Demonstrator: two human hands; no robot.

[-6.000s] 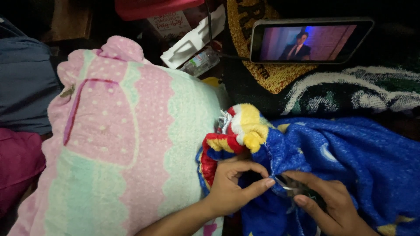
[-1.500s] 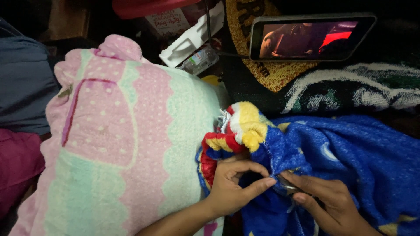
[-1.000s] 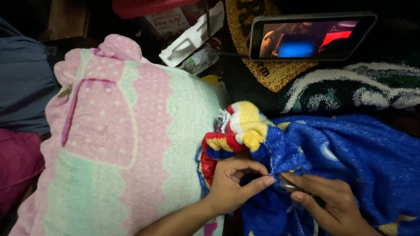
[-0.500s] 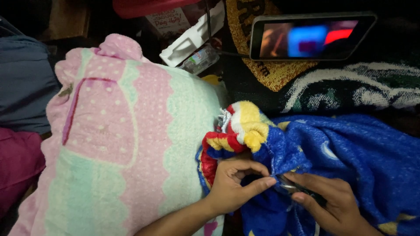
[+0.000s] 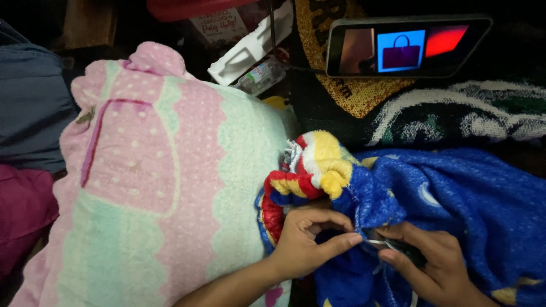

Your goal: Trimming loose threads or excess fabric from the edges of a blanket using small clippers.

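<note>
A fuzzy blue blanket with a bunched red, yellow and white corner lies at the lower right. My left hand pinches a fold of the blue fabric between thumb and forefinger. My right hand sits just to its right, its fingers closed on a small dark tool whose kind I cannot tell. A short white thread runs between the two hands.
A big pink and mint pillow fills the left. A lit phone stands propped at the top right on a yellow patterned mat. A white foam piece, a plastic bottle and a green-white rug lie behind.
The picture on the phone screen has changed. Both hands stay almost still on the blanket, with only slight finger shifts.
</note>
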